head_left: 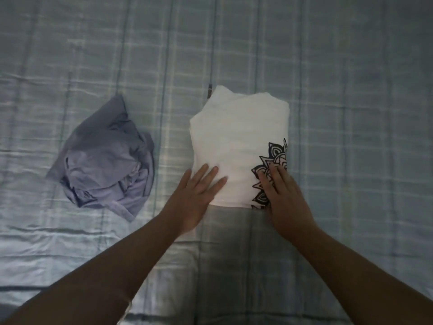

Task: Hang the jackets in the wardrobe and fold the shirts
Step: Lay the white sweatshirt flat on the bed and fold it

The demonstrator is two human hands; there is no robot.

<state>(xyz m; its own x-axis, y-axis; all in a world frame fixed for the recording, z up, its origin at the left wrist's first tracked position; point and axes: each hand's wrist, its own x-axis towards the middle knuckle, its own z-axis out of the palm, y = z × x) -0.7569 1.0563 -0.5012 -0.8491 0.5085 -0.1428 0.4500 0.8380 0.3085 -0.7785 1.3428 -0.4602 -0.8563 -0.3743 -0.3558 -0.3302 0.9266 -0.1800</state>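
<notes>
A white shirt (236, 141) with a black sun-like print on its right side lies folded into a tall rectangle in the middle of the bed. My left hand (194, 198) rests flat on its near left corner, fingers spread. Flat over the print at the near right corner lies my right hand (284, 198). Neither hand grips the cloth. A grey-blue shirt (105, 160) lies crumpled in a heap to the left, apart from the white one.
Everything lies on a pale blue checked bedsheet (351, 113) with light wrinkles that fills the whole view. A small dark tag (209, 90) pokes out at the white shirt's far left corner.
</notes>
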